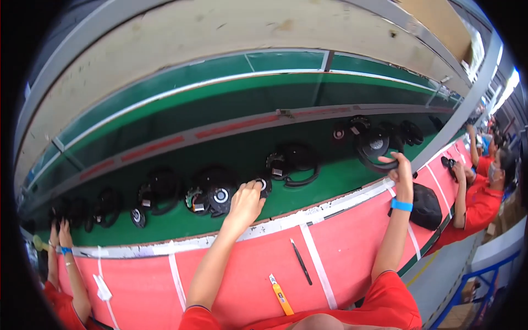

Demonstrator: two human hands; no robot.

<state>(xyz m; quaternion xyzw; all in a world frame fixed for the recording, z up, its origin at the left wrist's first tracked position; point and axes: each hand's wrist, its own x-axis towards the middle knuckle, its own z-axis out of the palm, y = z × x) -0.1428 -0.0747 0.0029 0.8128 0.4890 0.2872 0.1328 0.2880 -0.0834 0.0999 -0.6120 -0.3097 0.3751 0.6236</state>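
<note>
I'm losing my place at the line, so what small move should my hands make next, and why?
Perhaps draw the black looped part toward the pink mat with your right hand: its fingers are already at the loop's rim, and the part lies beyond the mat's far edge. Your left hand is at a round black part.

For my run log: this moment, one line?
left hand: at black disc; right hand: at black wheel; pink mat: yellow cutter, tweezers
</note>
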